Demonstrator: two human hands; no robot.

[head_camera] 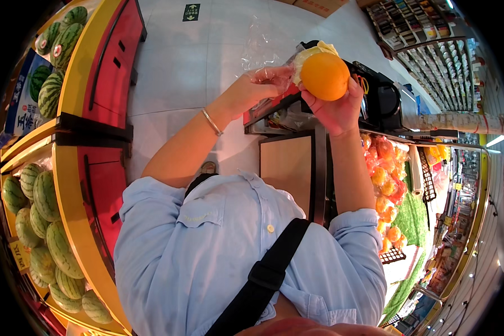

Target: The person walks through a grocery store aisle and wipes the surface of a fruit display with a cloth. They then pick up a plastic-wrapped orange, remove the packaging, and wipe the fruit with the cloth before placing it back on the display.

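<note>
My right hand (338,111) holds up a round orange fruit (325,76), which looks like an orange, its fingers curled around the underside. Pale yellow crumpled wrapping (303,56) shows behind and beside the fruit; how it is attached is hidden. Just left of it, my left hand (262,86) pinches a thin clear plastic bag (260,48) between its fingertips. The bag spreads out above that hand, over the floor. A metal bangle (212,122) circles my left wrist.
Striped watermelons (46,195) fill yellow-edged red stands (103,67) on the left. Bagged orange fruit (384,180) lies on a display with green turf (411,218) at right. Beyond my hands are a black device (380,98) and a wood-panelled cabinet (287,172). Cardboard boxes (319,5) sit on the tiled floor.
</note>
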